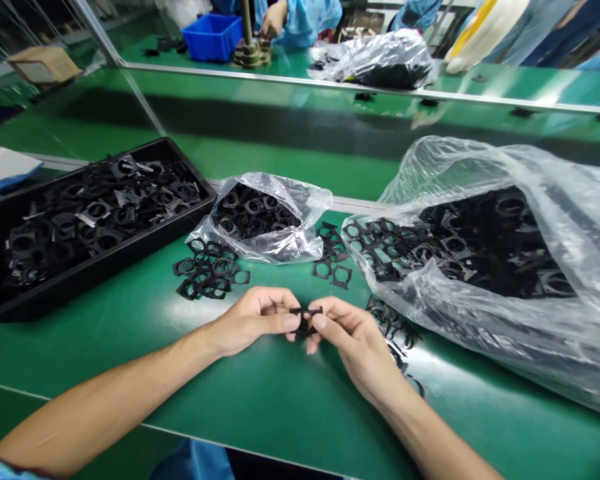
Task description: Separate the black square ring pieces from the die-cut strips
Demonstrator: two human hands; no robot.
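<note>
Between my two hands, just above the green table [240,393], is a small black plastic frame [305,324]. My left hand [265,313] pinches its left side between thumb and fingers. On the opposite side, the thumb and fingers of my right hand [347,330] are closed on the same frame. The fingers partly cover it, so I cannot tell whether it is one piece or more. A pile of black frames with round holes [213,270] lies beyond my left hand. More loose black frames [395,327] lie beside my right hand, partly hidden by it.
A black tray [87,270] full of black parts stands at left. Plastic bags hold more frames: a small bag [310,200] in the middle and a large bag [505,340] at right. Across a metal rail [290,81] are a blue bin [213,37] and a co-worker's hand [274,19].
</note>
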